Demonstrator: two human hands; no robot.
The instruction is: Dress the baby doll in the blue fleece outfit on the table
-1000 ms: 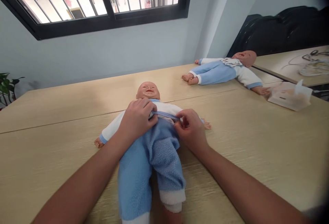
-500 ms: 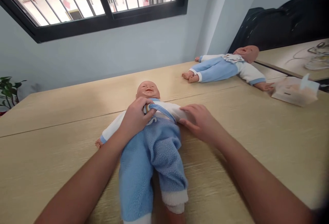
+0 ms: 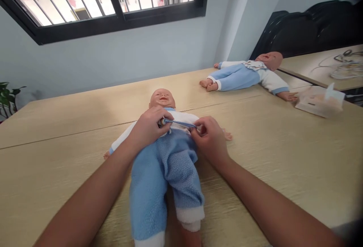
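Centrally, a baby doll (image 3: 177, 171) lies on its back on a pale wooden desk (image 3: 283, 152), its bald head (image 3: 162, 98) toward the far side and its legs running off the bottom of the view. It wears a white long-sleeved top (image 3: 183, 116) with blue collar and cuffs, and fuzzy blue trousers (image 3: 149, 194) with white cuffs. The trouser leg on the viewer's right is rumpled and bunched; the other lies smoother. Both doll arms spread outward.

The left hand (image 3: 149, 126) rests over the doll's chest, its grip curled around one end of a narrow blue band (image 3: 181, 122). The right hand (image 3: 210, 137) pinches the other end, and the band stretches between them across the doll's middle. Whether it is a hem or a waistband, I cannot tell.

A thin seam (image 3: 68, 135) crosses the desk, passing behind the doll's shoulders. The far edge runs along the wall (image 3: 141, 58), below a barred window (image 3: 121, 22). Broad wooden surface spreads outside both forearms (image 3: 93, 190), reaching on the right to a tissue box (image 3: 317, 103). A second doll (image 3: 238, 77), similarly dressed, lies near the far edge, well apart from the first.
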